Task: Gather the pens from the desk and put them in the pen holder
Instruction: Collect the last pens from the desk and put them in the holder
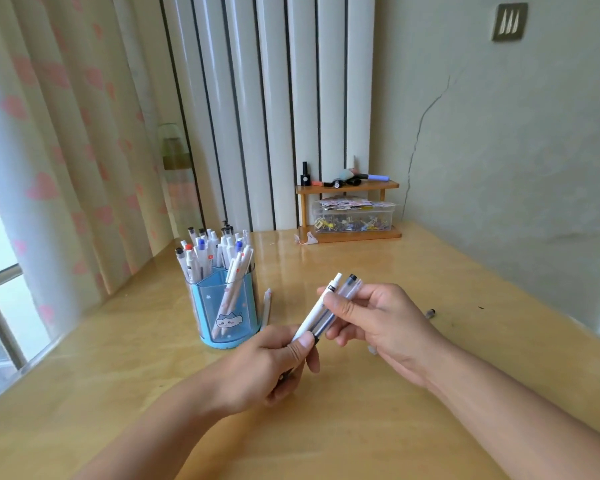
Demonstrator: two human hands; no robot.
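A small bunch of pens (321, 308), one white and the others clear, is held tilted above the desk (361, 427). My left hand (274, 365) pinches the lower ends and my right hand (378, 320) grips the upper part. The blue and clear pen holder (224, 306), with several pens standing in it, is to the left of my hands. A white pen (266, 308) lies on the desk just right of the holder. Another pen (430, 312) lies partly hidden behind my right hand.
A small wooden shelf (349, 211) with a clear box of clips and some small bottles stands at the back against the wall. A white radiator and a curtain with pink hearts rise behind the desk. The desk's left edge runs along the window.
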